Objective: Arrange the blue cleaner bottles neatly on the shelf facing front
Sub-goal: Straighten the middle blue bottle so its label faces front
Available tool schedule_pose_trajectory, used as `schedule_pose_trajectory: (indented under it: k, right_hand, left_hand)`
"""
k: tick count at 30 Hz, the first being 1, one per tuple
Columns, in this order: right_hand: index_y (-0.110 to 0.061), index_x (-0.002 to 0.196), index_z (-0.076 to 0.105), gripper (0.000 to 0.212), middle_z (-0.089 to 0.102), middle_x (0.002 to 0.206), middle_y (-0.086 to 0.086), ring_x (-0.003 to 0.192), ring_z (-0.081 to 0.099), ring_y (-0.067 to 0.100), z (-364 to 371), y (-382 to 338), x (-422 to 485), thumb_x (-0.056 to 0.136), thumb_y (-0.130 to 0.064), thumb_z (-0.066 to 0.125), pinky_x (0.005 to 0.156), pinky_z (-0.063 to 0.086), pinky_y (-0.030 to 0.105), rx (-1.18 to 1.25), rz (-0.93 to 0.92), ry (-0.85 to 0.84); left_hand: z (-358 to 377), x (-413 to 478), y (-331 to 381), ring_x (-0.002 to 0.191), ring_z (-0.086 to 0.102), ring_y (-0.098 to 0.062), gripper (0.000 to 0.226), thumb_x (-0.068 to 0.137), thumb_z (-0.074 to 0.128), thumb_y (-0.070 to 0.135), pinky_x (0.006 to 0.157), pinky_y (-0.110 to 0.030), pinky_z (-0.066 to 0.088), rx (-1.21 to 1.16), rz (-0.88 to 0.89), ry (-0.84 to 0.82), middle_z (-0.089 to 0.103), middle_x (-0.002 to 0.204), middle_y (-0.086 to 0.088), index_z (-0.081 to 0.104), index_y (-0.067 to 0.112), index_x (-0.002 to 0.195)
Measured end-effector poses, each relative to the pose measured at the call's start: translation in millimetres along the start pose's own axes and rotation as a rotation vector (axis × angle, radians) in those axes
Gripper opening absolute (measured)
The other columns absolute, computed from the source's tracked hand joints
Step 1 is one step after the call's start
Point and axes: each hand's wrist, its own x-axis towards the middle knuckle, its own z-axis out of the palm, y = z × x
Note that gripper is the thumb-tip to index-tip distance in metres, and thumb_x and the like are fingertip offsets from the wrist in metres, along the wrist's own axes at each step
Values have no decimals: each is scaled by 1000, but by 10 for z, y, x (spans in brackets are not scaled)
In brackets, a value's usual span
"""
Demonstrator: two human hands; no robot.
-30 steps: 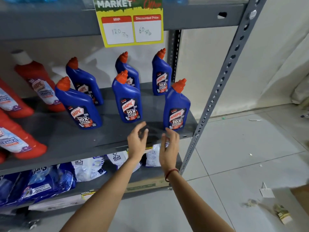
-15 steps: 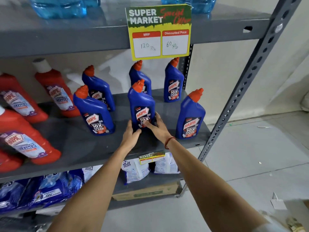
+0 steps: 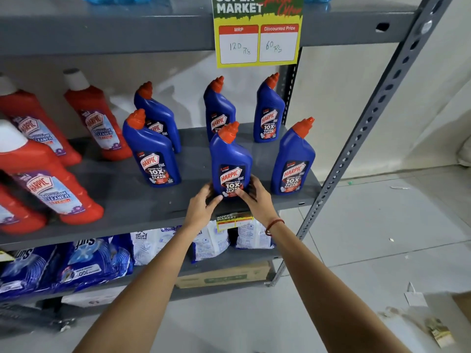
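Several blue cleaner bottles with orange caps stand on the grey middle shelf, labels to the front. The front-middle bottle is held at its base by both hands: my left hand on its left side, my right hand on its right. Another front bottle stands to the left and one to the right near the shelf's end. Three more stand behind: back left, back middle, back right.
Red bathroom cleaner bottles fill the shelf's left part. A yellow price sign hangs from the upper shelf. A perforated metal upright bounds the right side. Detergent packs lie on the shelf below. Paper scraps litter the tiled floor.
My hands rose from below the shelf edge to the front-middle bottle and closed on its base. The view moved closer and slightly up.
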Motion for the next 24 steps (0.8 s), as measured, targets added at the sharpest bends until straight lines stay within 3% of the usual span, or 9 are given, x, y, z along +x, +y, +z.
schedule_pose_trajectory:
  k: [7, 12, 14, 17, 20, 22, 24]
  right_hand:
    - [-9, 132, 42, 48, 59, 117, 1, 107, 56, 10, 0, 4, -46, 89, -19, 62, 87, 46, 10, -22, 2, -10]
    - [-7, 135, 41, 52, 60, 126, 10, 112, 57, 15, 5, -9, -78, 89, -18, 62, 99, 47, 29, -13, 37, 17]
    - [-7, 135, 41, 54, 59, 126, 8, 112, 57, 14, 47, -31, -134, 88, -18, 64, 97, 47, 26, 24, 45, 90]
    - [-11, 127, 48, 43, 56, 122, 3, 104, 58, 9, 193, -45, -319, 89, -20, 64, 86, 47, 14, 64, 41, 357]
    - [-26, 109, 53, 18, 56, 109, 4, 92, 58, 13, 453, -79, -542, 93, -18, 56, 76, 47, 17, 29, -57, 455]
    - [-22, 104, 56, 12, 55, 100, 3, 87, 57, 14, 688, -150, -597, 94, -16, 54, 76, 46, 20, -46, -136, 398]
    - [-15, 108, 57, 15, 56, 102, 6, 86, 57, 6, 897, -251, -581, 94, -17, 54, 77, 45, 13, -86, -191, 281]
  left_hand:
    - [-3, -34, 3, 110, 52, -7, 46, 87, 61, 20, 93, -25, 41, -11, -2, -4, 59, 128, -11, 46, 10, 129]
    - [6, -40, 5, 115, 55, -16, 46, 86, 62, 19, 93, -25, 41, -11, 4, 8, 60, 128, -12, 46, 9, 128]
    - [-3, -44, 11, 115, 55, -16, 48, 85, 63, 19, 93, -24, 41, -16, 10, 0, 60, 127, -12, 46, 9, 129]
    - [-41, -74, 5, 114, 51, -9, 53, 83, 65, 19, 95, -25, 40, -54, 1, 10, 58, 128, -6, 44, 11, 132]
    - [-141, -147, -40, 113, 55, -13, 46, 86, 61, 13, 95, -20, 44, -171, -24, 148, 58, 127, -7, 47, 8, 130]
    - [-289, -180, -97, 103, 60, -13, 36, 87, 58, 9, 84, -7, 45, -214, -15, 309, 62, 118, -7, 53, 7, 123]
    - [-464, -175, -131, 94, 61, -13, 27, 88, 56, 7, 78, -3, 44, -241, -14, 492, 65, 109, -8, 57, 5, 115]
